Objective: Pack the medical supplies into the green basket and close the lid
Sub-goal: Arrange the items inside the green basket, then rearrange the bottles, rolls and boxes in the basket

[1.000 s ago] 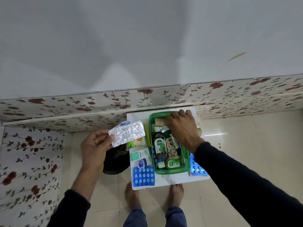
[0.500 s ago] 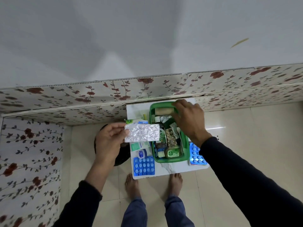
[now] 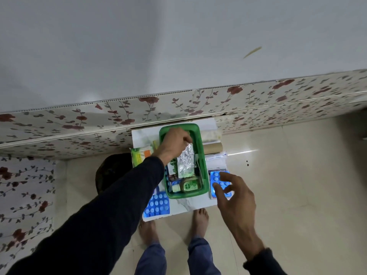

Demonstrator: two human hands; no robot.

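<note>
Small white marbled table [image 3: 184, 205] pushed against a floral-papered wall panel [image 3: 119, 118], pale glossy floor tiles [image 3: 288, 185] all around, plain grey wall [image 3: 178, 46] above. Green basket [image 3: 205, 175] open on the tabletop, bottles and packets inside. Left hand [image 3: 174, 143] reaching into the basket, fingertips pinching the top of a silver foil blister strip [image 3: 186, 163] lying among the contents. Right hand [image 3: 236, 197] hovering with fingers spread and empty over a blue pill pack [image 3: 217, 178] just right of the basket. Another blue pack [image 3: 157, 205] at the table's front left corner; cardboard roll [image 3: 213, 148] beside the basket's right wall. Bare feet [image 3: 200, 221] on the tiles below.
</note>
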